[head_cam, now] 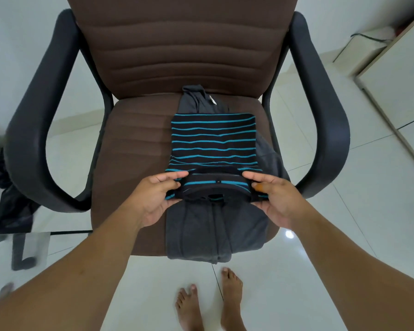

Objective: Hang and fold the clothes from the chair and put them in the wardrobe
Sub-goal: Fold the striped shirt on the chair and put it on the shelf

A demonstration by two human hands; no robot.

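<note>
A folded black shirt with teal stripes [213,142] lies on the seat of a brown chair [134,144]. Under it lies a dark grey garment [201,232], which sticks out past the seat's front edge and behind the striped shirt. My left hand [155,197] pinches the near left corner of the striped shirt at its collar end. My right hand [275,199] pinches the near right corner. The near edge of the shirt is lifted slightly off the grey garment.
The chair has black armrests [29,139] on both sides. A pile of dark clothing [5,201] lies on the white tiled floor at left. A pale cabinet or wardrobe side [397,75] stands at right. My bare feet [210,304] are just in front of the chair.
</note>
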